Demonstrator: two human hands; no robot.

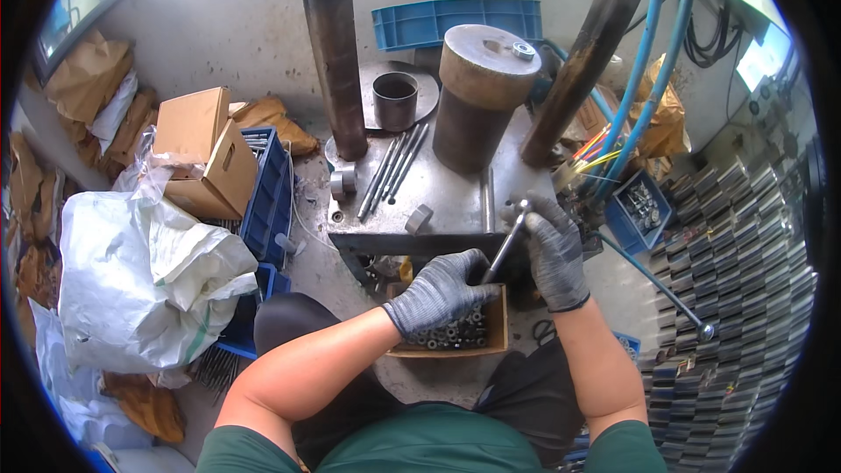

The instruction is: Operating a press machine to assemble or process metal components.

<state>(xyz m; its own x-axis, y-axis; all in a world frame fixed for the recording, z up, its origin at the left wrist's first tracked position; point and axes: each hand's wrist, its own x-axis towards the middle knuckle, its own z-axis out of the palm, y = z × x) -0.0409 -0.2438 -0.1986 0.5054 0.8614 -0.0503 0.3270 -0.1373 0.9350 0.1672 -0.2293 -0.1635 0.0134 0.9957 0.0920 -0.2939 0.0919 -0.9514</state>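
The fingers of the right hand, in a grey knitted glove, are closed around the upper end of a thin metal rod. The rod slopes down to the left, and its lower end meets the fingers of the left hand, also gloved in grey. These fingers are curled at the rod's lower end; it is not clear if they really grip it or only touch it. The left hand is just above a small cardboard box full of small dark metal rings, which stands low in front of the person.

Behind the hands is a steel press table. On it lie several long thin rods side by side, a short metal sleeve and a small grey block. A big rusty cylinder stands on the table, with a small nut on its top. Two dark columns rise at each side. Further back are an open metal cup and a blue plastic crate.

To the left are a white woven sack and cardboard boxes. To the right are blue hoses, a blue bin of small parts and many stacked metal pieces.
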